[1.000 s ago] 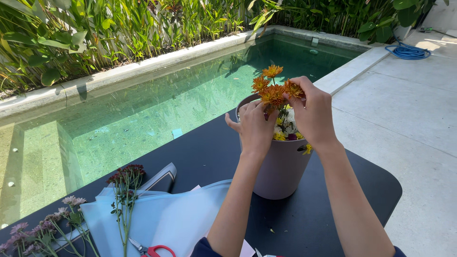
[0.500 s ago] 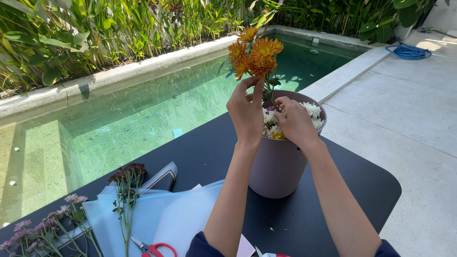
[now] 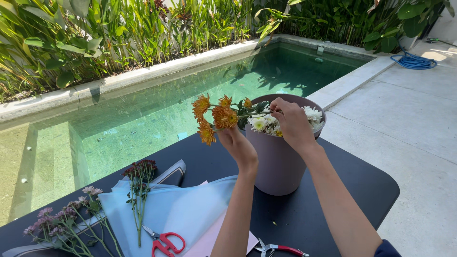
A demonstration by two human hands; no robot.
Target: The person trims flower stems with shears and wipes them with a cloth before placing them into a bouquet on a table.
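A bunch of orange flowers [image 3: 216,116] lies tilted sideways over the left rim of a mauve bucket [image 3: 281,166], its blooms pointing left. My left hand [image 3: 240,145] is under the blooms and grips the bunch just behind them, with the fingertips hidden by petals. At the bucket's rim my right hand [image 3: 293,123] pinches the green stems. White flowers [image 3: 312,114] fill the bucket behind that hand. The bucket stands on a black table [image 3: 362,190].
On the table lie pale blue wrapping paper [image 3: 176,214], a pink sheet [image 3: 209,242], red-handled scissors [image 3: 166,240], pruning shears [image 3: 281,248], a dark red flower stem [image 3: 140,178] and purple flowers [image 3: 62,223]. A pool [image 3: 143,114] lies beyond; a blue hose [image 3: 414,61] is far right.
The orange flowers went from upright above the bucket to lying sideways at its rim. My left hand dropped lower, and my right hand took the stems.
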